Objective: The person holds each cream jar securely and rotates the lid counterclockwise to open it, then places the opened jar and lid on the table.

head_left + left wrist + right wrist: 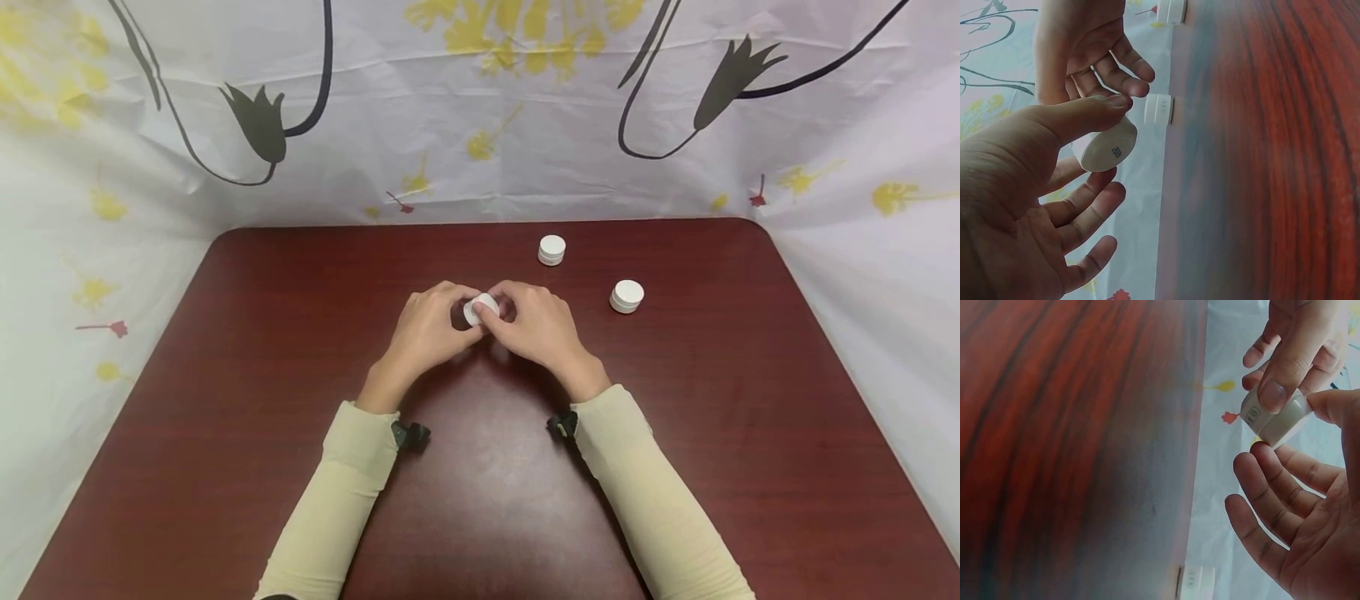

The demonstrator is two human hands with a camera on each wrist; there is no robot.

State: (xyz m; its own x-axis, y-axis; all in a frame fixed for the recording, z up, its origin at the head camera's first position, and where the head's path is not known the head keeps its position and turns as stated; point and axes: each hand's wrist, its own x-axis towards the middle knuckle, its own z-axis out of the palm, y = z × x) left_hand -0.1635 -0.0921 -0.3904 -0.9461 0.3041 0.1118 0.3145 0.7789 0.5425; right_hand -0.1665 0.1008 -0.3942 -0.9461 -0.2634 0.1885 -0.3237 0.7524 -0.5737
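Both hands meet above the middle of the table around one small white round jar [481,310]. My left hand [432,327] pinches it from the left; in the left wrist view the thumb lies on the jar [1109,147], whose flat end bears a small dark printed mark. From the other side my right hand [537,323] grips the same jar, thumb over its top. In the right wrist view the jar [1282,422] is tilted between the fingertips of both hands, with small print on its side. Some fingers are hidden behind it in the head view.
Two similar white lidded jars stand on the dark red wooden table [720,400], one jar [552,250] near the back edge, the other jar [627,297] farther right. A white patterned cloth [495,183] hangs behind the table and along its sides.
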